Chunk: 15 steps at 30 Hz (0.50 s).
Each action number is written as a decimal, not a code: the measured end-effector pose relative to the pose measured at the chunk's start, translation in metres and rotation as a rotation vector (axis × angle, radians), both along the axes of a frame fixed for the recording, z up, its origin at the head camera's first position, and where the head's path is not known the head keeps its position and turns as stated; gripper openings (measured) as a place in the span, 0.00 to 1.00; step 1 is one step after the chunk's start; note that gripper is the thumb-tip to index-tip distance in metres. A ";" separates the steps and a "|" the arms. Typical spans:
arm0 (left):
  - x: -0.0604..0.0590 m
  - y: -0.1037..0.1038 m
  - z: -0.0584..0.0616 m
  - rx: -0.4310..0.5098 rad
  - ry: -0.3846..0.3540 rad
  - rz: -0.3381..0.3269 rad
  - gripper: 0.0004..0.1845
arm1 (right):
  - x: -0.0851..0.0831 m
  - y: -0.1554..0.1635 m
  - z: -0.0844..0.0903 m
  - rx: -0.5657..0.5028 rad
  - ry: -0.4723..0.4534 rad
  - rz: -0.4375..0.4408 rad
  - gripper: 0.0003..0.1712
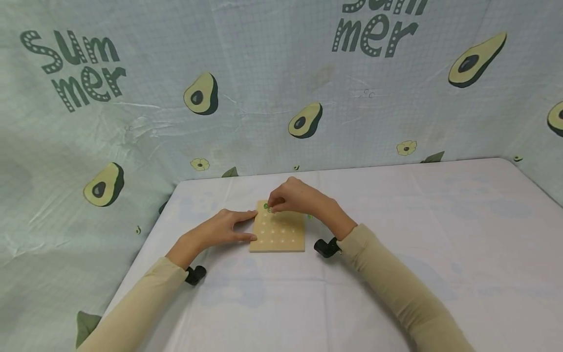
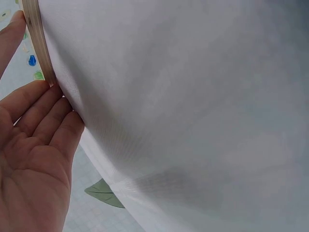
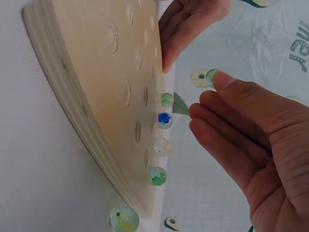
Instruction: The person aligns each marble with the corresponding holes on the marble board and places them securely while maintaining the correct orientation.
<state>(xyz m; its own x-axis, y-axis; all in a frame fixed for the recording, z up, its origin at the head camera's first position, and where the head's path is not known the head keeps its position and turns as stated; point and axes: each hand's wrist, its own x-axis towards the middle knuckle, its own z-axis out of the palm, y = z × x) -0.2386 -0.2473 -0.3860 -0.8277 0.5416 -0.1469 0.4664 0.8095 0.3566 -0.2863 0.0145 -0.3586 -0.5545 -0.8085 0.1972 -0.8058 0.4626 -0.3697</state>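
Note:
A square wooden board point(image 1: 281, 239) with rows of round hollows lies on the table. My left hand point(image 1: 220, 227) rests at its left edge, thumb and fingertips touching the side. Above the board's far left part, my right hand point(image 1: 299, 195) pinches a clear-green marble point(image 3: 211, 77) between thumb and fingers. Several marbles sit in a row on the board, including a green marble point(image 3: 167, 99), a blue marble point(image 3: 165, 120) and a pale marble point(image 3: 162, 146). Most of this row is hidden behind my right hand in the head view.
A yellow-green marble point(image 3: 124, 220) lies off the board, close to its right side. White cloth point(image 1: 396, 274) covers the table. Behind it hangs a pale curtain point(image 1: 255, 58) printed with avocados. A dark wrist camera point(image 1: 326, 248) sits at the right wrist.

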 end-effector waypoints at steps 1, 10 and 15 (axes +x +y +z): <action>0.000 0.000 0.000 0.002 -0.001 0.000 0.46 | -0.001 -0.001 -0.001 0.005 0.000 -0.001 0.08; -0.001 -0.001 0.000 0.006 -0.003 0.006 0.46 | -0.008 -0.014 -0.008 0.023 -0.071 -0.032 0.07; 0.000 -0.001 0.000 0.009 -0.007 0.012 0.46 | -0.009 -0.019 -0.014 0.045 -0.107 -0.067 0.06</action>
